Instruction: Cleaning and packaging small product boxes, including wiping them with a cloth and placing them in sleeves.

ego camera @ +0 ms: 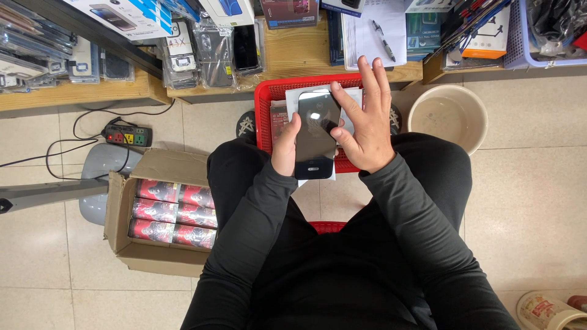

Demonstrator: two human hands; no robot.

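My left hand [285, 148] grips the left edge of a black glossy phone-shaped panel [316, 131], with a white sheet behind it. My right hand [365, 119] rests on the panel's right side, thumb and forefinger pinching at its surface while the other fingers spread upward. Both hands hover over a red plastic basket [264, 101] that sits on the floor between my knees and holds white and dark packets.
An open cardboard box [125, 201] of red wrapped packs stands at the left. A beige basin [448, 116] sits at the right. A power strip [127, 135] and cables lie on the tiled floor. Low wooden shelves [293, 58] carry packaged phone cases.
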